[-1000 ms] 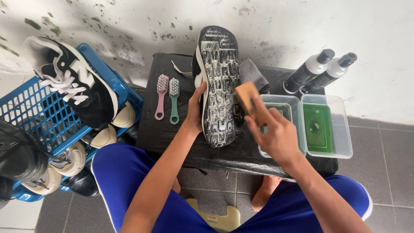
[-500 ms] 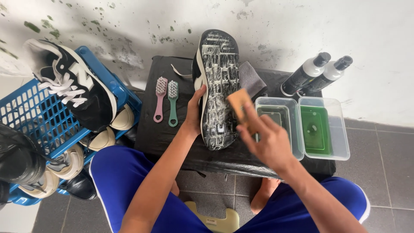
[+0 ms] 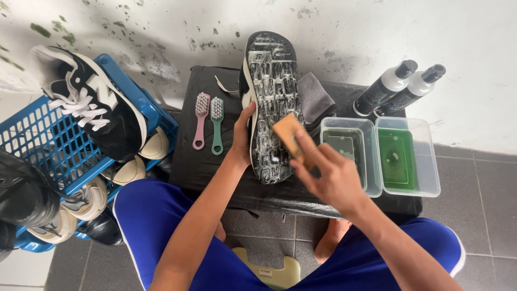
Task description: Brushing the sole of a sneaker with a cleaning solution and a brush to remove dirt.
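The right hand (image 3: 331, 175) grips a wooden brush (image 3: 289, 133) against the soapy sole of the upturned shoe (image 3: 269, 102), which the left hand (image 3: 243, 134) clasps by its edge on the black tabletop (image 3: 204, 167). Short strokes along the grooves would likely lift grime best. Bristles and upper are hidden.
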